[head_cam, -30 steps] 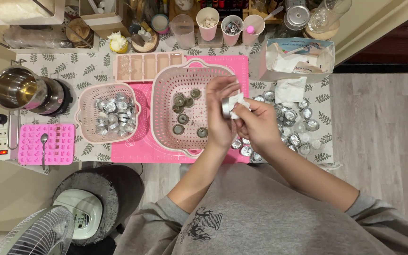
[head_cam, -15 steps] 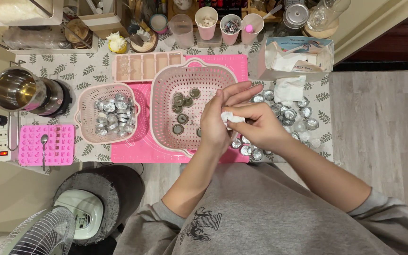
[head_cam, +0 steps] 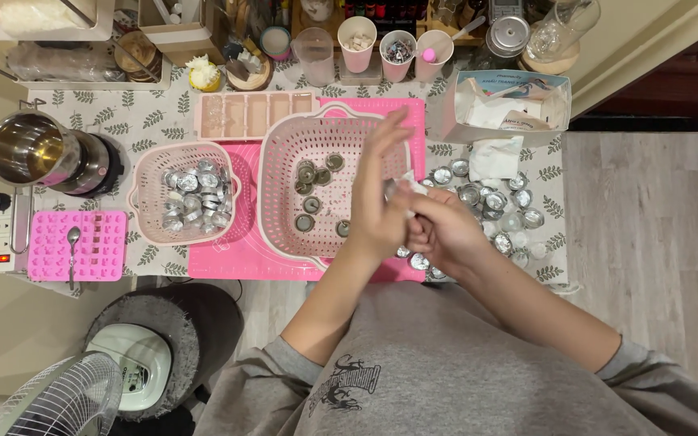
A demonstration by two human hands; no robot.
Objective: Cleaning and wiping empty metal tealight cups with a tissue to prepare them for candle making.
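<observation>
A small silvery metal cup (head_cam: pixel 395 190) sits pinched between the two hands, mostly hidden by fingers, with a scrap of white tissue (head_cam: pixel 414 187) pressed against it on the right-hand side; its tilt cannot be told. Just left of the left hand, the large pink slotted basket (head_cam: pixel 284 161) stands upright and holds a few round metal cups lying open side up, spread loosely over its floor. Right of the right hand, touching its far side, a loose heap of shiny metal cups (head_cam: pixel 494 202) lies scattered, some upright and some tipped over.
</observation>
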